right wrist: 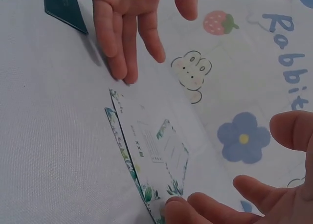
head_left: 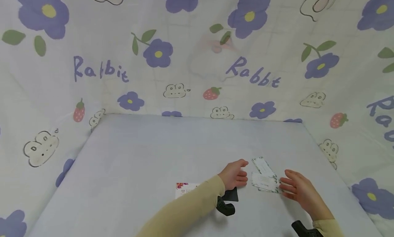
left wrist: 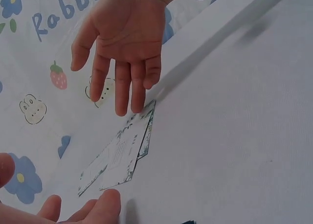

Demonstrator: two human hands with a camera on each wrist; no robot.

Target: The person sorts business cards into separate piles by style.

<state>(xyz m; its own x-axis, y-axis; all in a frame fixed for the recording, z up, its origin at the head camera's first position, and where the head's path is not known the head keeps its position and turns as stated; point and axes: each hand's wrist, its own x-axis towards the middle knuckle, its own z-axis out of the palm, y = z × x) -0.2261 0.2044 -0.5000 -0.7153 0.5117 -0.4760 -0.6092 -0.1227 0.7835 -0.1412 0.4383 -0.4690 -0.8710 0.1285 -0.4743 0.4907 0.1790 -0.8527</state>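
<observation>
Several white cards with green leaf borders lie overlapping on the white table; the top card (head_left: pixel 264 181) covers part of another, and a third card (head_left: pixel 261 164) sticks out behind at a slant. To their left is my left hand (head_left: pixel 234 175), palm facing the cards, fingers loosely bent and holding nothing. On the other side my right hand (head_left: pixel 300 191) has its fingers spread and relaxed, with the fingertips at the cards' right edge; whether they touch I cannot tell. In the right wrist view the top card (right wrist: pixel 146 141) shows printed text.
Beneath the left wrist lies a dark green card (head_left: pixel 232 195), partly hidden by the hand. A white card with a red and orange flower corner (head_left: pixel 184 187) is half covered by the left sleeve. Patterned cloth walls (head_left: pixel 191 69) enclose the white table (head_left: pixel 138 155).
</observation>
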